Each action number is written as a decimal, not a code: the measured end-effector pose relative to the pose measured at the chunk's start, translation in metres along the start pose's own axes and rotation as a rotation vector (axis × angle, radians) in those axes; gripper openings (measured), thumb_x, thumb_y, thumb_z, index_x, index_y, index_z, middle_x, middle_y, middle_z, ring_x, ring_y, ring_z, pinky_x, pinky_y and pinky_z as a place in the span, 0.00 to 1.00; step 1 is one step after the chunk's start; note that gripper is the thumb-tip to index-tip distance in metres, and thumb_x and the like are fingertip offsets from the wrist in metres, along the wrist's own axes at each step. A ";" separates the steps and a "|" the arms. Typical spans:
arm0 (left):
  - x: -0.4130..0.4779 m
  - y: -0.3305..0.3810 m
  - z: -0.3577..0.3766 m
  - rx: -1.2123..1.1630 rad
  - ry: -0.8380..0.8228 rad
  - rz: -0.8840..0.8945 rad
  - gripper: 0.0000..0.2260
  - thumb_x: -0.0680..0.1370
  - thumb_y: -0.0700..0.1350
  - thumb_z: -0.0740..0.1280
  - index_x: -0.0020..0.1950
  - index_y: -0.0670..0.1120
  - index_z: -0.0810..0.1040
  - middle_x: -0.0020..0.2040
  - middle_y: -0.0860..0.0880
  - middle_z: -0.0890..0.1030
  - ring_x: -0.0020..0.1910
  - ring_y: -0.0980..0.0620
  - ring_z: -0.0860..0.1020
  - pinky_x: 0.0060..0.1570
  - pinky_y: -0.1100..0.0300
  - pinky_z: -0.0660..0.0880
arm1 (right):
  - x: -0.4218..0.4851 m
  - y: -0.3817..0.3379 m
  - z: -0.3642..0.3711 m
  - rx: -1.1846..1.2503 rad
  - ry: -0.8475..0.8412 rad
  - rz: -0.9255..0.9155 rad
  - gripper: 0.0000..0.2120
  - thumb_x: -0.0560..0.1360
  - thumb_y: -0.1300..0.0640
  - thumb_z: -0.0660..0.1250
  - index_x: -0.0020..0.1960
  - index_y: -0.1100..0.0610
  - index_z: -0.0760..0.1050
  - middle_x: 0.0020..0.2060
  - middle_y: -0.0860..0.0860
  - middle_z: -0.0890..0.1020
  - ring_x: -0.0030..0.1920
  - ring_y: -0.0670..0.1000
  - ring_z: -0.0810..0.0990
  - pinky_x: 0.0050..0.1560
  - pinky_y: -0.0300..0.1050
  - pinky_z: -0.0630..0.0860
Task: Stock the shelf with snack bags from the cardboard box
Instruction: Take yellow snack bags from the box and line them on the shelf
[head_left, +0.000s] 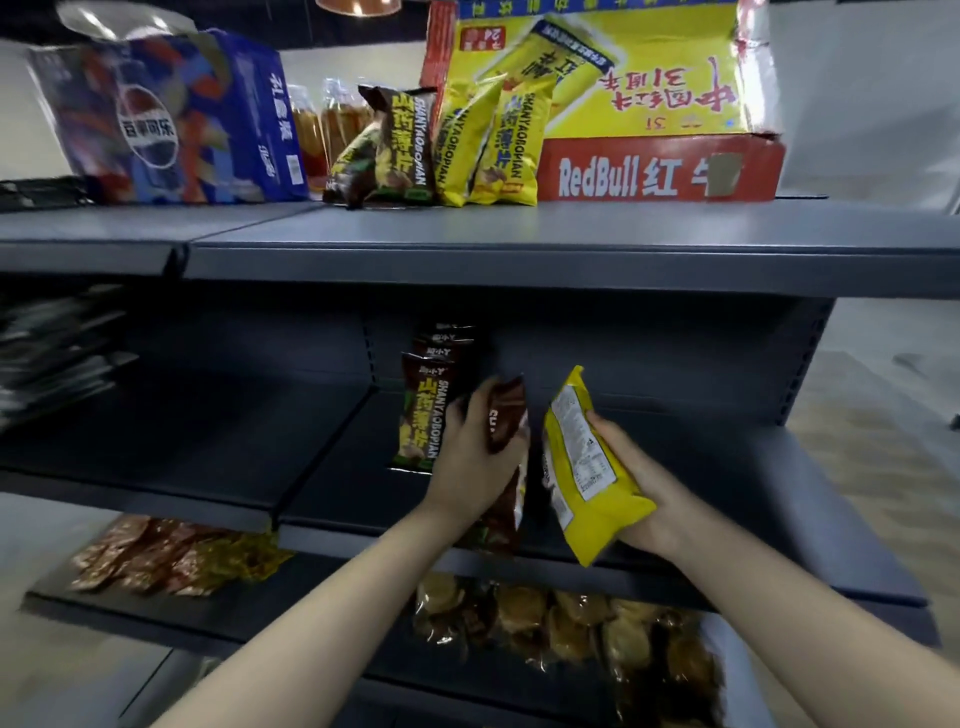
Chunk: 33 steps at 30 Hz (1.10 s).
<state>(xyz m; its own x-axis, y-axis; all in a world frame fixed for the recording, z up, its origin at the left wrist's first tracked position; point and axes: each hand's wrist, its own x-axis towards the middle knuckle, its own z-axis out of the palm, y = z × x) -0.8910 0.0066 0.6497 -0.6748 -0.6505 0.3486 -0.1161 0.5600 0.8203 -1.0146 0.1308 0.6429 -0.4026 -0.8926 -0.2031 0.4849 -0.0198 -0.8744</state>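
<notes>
1. Snack bags are in both hands at the middle shelf (727, 519), with more standing on the top shelf (571, 228) beside the RedBull box (660, 169).
2. Left hand (475, 457) reaches forward, forearm angled up from the lower left, fingers wrapped around a brown snack bag (506, 415) held upright and tilted slightly right.
3. That brown bag sits just right of a row of standing brown bags (421, 415) lined up front to back on the middle shelf.
4. Right hand (639, 483) comes in from the lower right, palm cupped under a yellow snack bag (587, 467), thumb over its near edge; the bag's back label faces up and its top points far and left.
5. The two held bags are near each other but apart.
6. On the top shelf, brown bags (400, 145) and yellow bags (493, 145) lean together between a blue Pepsi carton (171, 119) on the left and the red-and-yellow box on the right.
7. Below, the lower shelf (208, 618) holds flat packets (171, 556) at left and clear bags of golden snacks (571, 623) at right.
</notes>
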 end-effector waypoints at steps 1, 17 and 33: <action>0.006 -0.013 -0.007 0.067 0.046 0.001 0.27 0.77 0.51 0.66 0.73 0.57 0.60 0.69 0.48 0.63 0.68 0.51 0.66 0.64 0.62 0.65 | 0.001 0.000 0.004 -0.018 -0.017 0.015 0.27 0.78 0.42 0.55 0.75 0.49 0.61 0.72 0.51 0.68 0.71 0.55 0.68 0.70 0.52 0.63; 0.090 -0.101 -0.018 0.642 0.160 -0.139 0.36 0.75 0.55 0.62 0.76 0.48 0.47 0.76 0.39 0.48 0.71 0.37 0.57 0.60 0.40 0.67 | 0.023 0.007 0.006 0.009 0.178 -0.007 0.23 0.72 0.44 0.61 0.64 0.51 0.73 0.57 0.52 0.81 0.50 0.51 0.81 0.51 0.48 0.74; 0.079 -0.121 -0.022 0.516 0.230 -0.096 0.43 0.71 0.70 0.58 0.77 0.50 0.45 0.76 0.40 0.52 0.74 0.40 0.55 0.68 0.40 0.60 | 0.057 0.018 0.019 -0.009 0.169 0.088 0.22 0.69 0.40 0.62 0.59 0.48 0.75 0.44 0.50 0.86 0.45 0.51 0.86 0.43 0.48 0.78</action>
<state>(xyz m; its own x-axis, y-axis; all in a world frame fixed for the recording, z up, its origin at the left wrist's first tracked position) -0.9139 -0.1234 0.5881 -0.4747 -0.7733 0.4204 -0.5489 0.6334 0.5455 -1.0138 0.0705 0.6240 -0.4837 -0.8023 -0.3497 0.5176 0.0601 -0.8535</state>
